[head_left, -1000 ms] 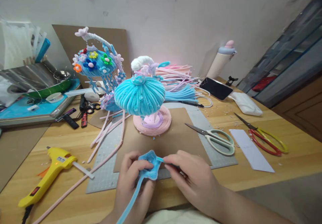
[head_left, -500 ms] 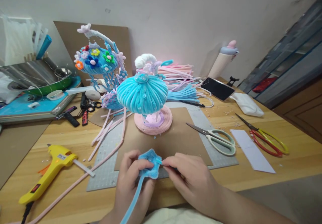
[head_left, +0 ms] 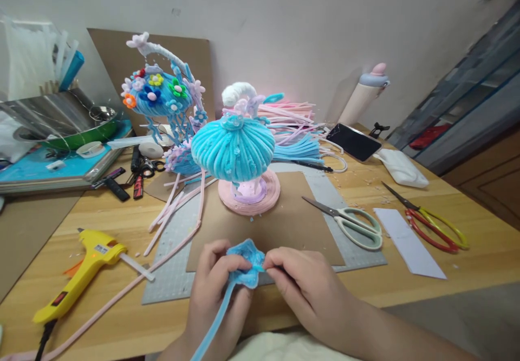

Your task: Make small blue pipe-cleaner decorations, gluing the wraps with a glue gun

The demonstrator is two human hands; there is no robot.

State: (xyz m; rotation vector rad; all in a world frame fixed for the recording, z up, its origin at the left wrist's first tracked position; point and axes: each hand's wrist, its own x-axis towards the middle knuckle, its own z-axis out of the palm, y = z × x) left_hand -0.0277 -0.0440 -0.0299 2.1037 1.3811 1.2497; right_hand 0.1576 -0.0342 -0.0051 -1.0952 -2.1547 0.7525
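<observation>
A blue fuzzy pipe-cleaner star (head_left: 248,251) is pinched between the thumb and fingers of my left hand (head_left: 215,285), low in front of me. From it a long blue pipe-cleaner tail (head_left: 215,326) runs down across that hand. My right hand (head_left: 312,282) has its thumb and forefinger closed on a short blue pipe-cleaner end (head_left: 259,267) at the star's right side; the very tip is hidden by the fingers. Beyond both hands stands a turquoise pipe-cleaner dome (head_left: 233,150) over a round pink base (head_left: 227,201).
A yellow glue gun (head_left: 83,266) lies at left. Green-handled scissors (head_left: 353,223), a white paper strip (head_left: 410,244) and red-yellow scissors (head_left: 433,225) lie at right. Cardboard (head_left: 300,236) covers part of a grey cutting mat (head_left: 162,285). A flower-covered blue piece (head_left: 160,101) stands at back left.
My hands and the star shift very slightly right in the picture, along with the whole scene. Both hands keep their holds, with the right fingers still at the star's right side.
</observation>
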